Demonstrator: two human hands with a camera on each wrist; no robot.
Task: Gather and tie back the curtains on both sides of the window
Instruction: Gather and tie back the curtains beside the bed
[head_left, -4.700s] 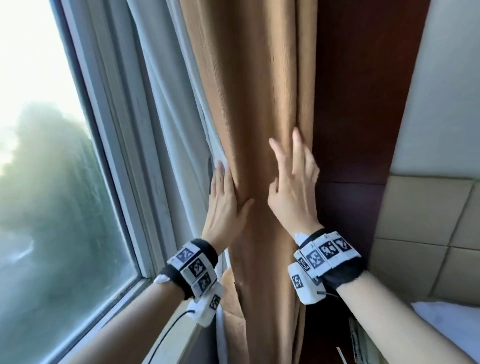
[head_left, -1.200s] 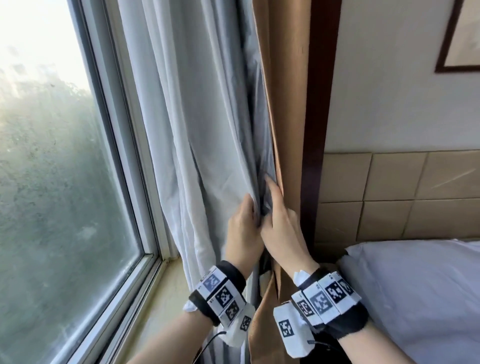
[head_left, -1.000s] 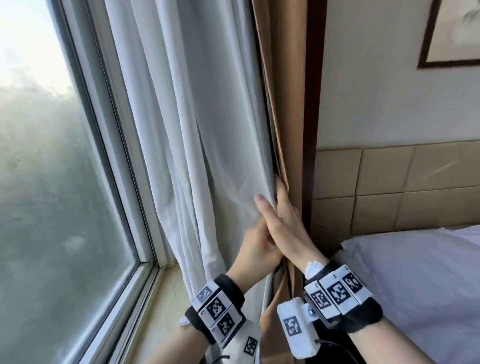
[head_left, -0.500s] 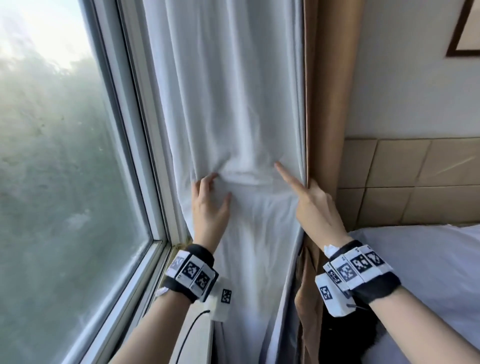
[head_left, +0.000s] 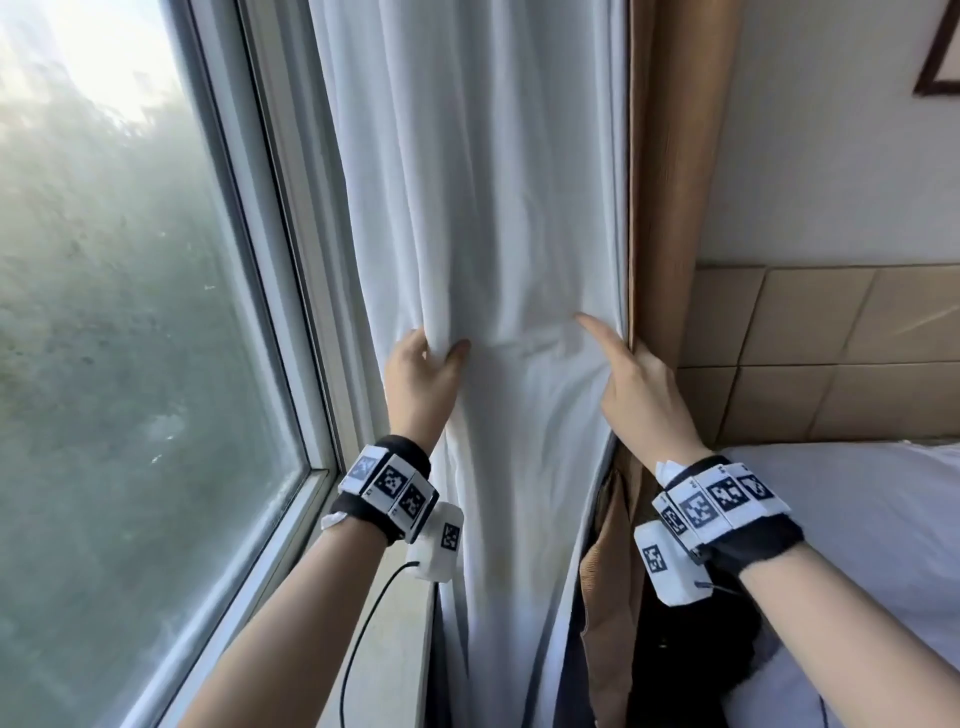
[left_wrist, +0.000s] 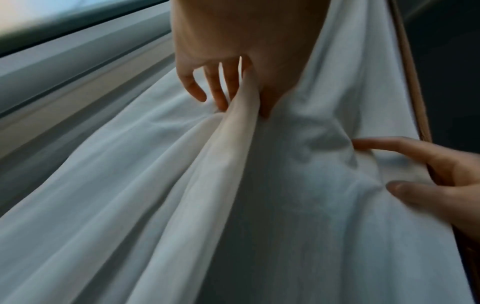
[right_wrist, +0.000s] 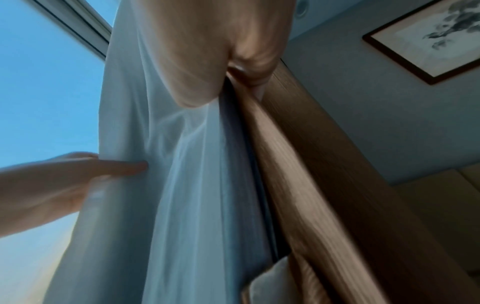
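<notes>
Gathering stage: white curtain (head_left: 498, 208) hangs between window frame (head_left: 291, 260) and tan drape (head_left: 675, 208), left hand (head_left: 418, 379) pinching a fold at its window-side edge, right hand (head_left: 639, 395) gripping the other edge (index lying straight), so next I'd bunch both edges together, then find a tie.

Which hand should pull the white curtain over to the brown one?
Left, probably. The left hand pinches a fold of the white curtain on its window side, ready to sweep rightward; the right hand sits by the brown curtain.

Left hand (head_left: 421, 374) pinches a fold of white curtain (head_left: 493, 208); right hand (head_left: 639, 395) grips its edge, forefinger straight.
</notes>
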